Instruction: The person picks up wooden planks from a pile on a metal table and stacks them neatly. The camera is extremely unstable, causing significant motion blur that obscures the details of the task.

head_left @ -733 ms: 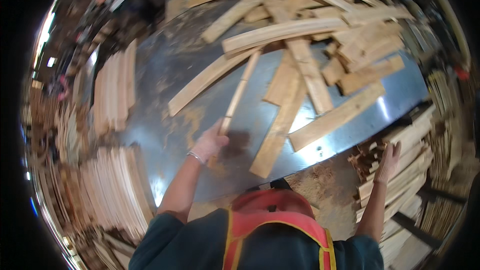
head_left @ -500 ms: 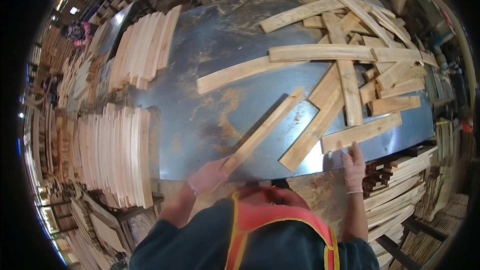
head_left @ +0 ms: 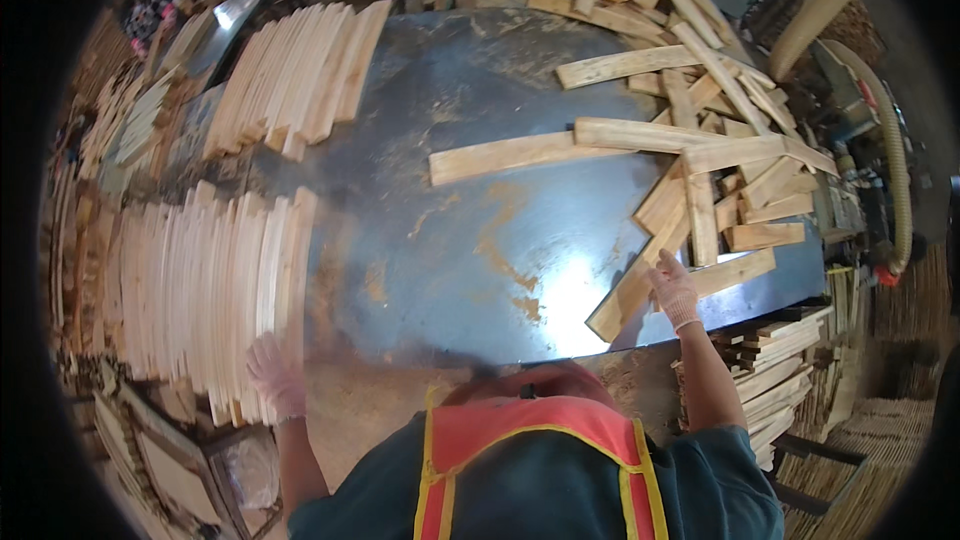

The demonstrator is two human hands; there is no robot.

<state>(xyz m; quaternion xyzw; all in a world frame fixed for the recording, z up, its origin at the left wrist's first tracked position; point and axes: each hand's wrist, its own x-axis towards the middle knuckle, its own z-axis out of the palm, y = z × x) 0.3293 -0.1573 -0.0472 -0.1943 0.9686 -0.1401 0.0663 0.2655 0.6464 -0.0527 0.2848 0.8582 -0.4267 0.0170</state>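
Wooden slats fill most of what we see: a neat row of them [head_left: 215, 290] stands on edge along the left side of the dark metal table [head_left: 480, 240], and a loose heap [head_left: 720, 160] lies scattered across the table's right and far parts. Our left hand [head_left: 272, 375], in a pale glove, rests at the near end of the stacked row, its fingers curled against the edges of the outermost slats; we cannot tell whether it truly grips one or only presses on them. Our right hand [head_left: 672, 285], gloved too, lies palm down with fingers spread on a long slat [head_left: 640, 280] that runs slantwise from the table's near edge up into the heap. That hand is flat and touching, not closed around the wood.

A second row of slats [head_left: 300, 75] sits farther off on the left, fanned and leaning. One long slat [head_left: 520, 155] lies by itself near the middle of the table, apart from both hands. Patches of sawdust [head_left: 500, 260] streak the bare metal between the row and the heap. Below the table's right edge, more boards [head_left: 780, 370] are stacked flat. A ribbed hose [head_left: 895, 180] curves down at the far right. We wear an orange vest [head_left: 540, 460] over a dark green top.
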